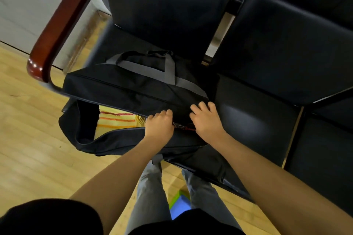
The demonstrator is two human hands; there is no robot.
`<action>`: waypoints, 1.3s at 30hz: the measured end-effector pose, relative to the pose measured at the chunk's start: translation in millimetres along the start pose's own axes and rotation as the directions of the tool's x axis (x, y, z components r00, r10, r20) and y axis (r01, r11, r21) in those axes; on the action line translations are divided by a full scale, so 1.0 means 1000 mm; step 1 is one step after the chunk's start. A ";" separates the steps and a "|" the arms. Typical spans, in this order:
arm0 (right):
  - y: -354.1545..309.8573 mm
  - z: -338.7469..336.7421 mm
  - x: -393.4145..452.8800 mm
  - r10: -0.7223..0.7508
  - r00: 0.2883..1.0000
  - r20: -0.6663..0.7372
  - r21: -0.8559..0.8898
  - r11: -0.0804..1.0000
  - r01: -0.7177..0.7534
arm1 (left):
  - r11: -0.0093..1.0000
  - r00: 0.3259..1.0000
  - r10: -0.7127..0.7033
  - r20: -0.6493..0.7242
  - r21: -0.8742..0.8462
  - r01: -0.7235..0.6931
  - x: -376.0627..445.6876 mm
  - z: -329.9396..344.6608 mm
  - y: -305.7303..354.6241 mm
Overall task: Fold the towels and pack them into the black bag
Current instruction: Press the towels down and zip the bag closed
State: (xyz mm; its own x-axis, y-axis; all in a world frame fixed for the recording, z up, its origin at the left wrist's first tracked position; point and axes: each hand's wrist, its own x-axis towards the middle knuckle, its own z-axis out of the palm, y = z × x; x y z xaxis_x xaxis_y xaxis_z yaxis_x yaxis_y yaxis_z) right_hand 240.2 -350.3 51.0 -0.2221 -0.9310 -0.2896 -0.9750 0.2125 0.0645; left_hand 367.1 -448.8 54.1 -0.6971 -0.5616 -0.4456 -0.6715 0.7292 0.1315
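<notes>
The black bag with grey handles lies on the front edge of a black seat, its left end hanging past the seat. Its zip is open on the left, and a yellow towel with red and orange stripes shows inside the opening. My left hand is curled at the zip, pinching the metal zipper pull. My right hand lies on the bag's right end just past the pull, fingers bent and pressing the fabric down.
The bag sits on a row of black padded seats with a red-brown wooden armrest at the left. A light wooden floor lies below. My grey trouser legs and a blue and green mat are under the seat edge.
</notes>
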 end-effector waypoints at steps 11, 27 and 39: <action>-0.028 -0.030 0.026 0.148 0.909 0.390 -0.132 0.986 -0.104 | 0.989 0.988 -0.130 0.077 0.074 0.124 0.005 0.001 -0.113; -0.138 -0.037 0.093 -0.051 0.937 0.345 0.083 0.996 0.024 | 0.997 0.999 0.047 -0.011 -0.056 -0.047 -0.006 0.004 -0.151; -0.143 -0.039 0.092 0.068 0.915 0.397 0.064 0.993 -0.101 | 0.996 0.997 -0.074 0.010 0.045 0.073 -0.002 -0.023 -0.239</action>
State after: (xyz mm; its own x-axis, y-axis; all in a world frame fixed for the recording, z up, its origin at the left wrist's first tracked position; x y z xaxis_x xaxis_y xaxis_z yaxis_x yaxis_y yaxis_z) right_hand 359.3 -477.8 52.1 -0.2687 -0.7200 -0.6398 -0.9453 0.3245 0.0319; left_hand 522.6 -630.9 44.0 -0.6429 -0.6100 -0.4632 -0.7089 0.7030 0.0581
